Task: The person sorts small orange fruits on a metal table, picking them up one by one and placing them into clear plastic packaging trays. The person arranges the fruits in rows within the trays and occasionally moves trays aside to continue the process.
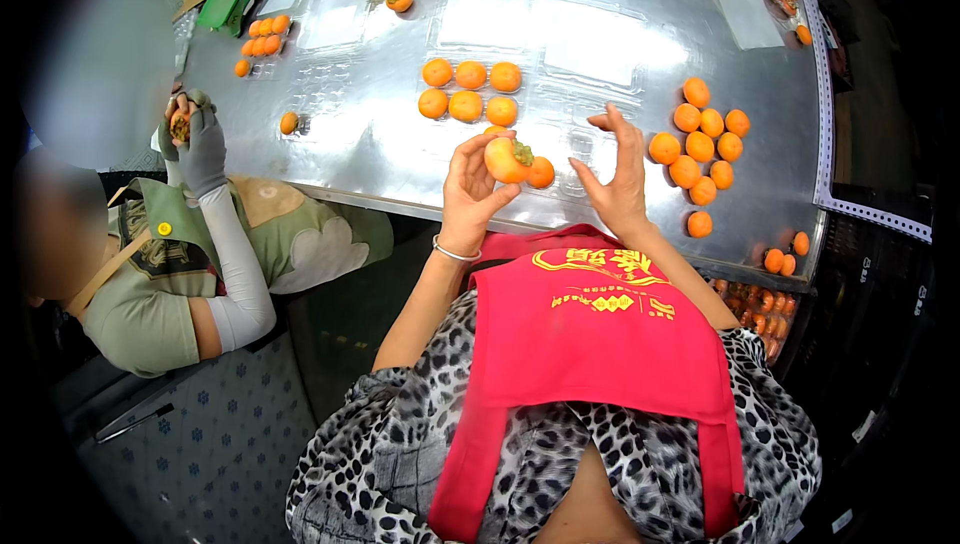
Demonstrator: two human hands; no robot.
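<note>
Between the thumb and fingers of my left hand (474, 182) is an orange persimmon (504, 161), its green calyx turned to the right. My right hand (616, 176) hovers just right of it, thumb and fingers spread and holding nothing. Another persimmon (541, 172) shows partly behind the held one. Past my left hand, two rows of persimmons (466, 105) sit in a clear plastic tray, and part of one more peeks out above the held fruit. A loose group of several persimmons (699, 146) lies on the metal table (765, 93) to the right of my right hand.
A co-worker's gloved hands (201, 135) hold a persimmon at left. Clear trays with white sheets (484, 15) lie farther back. Green bags (229, 0) rest at the far left corner. A perforated metal rail (817, 93) borders the right side, above a crate of persimmons (761, 311).
</note>
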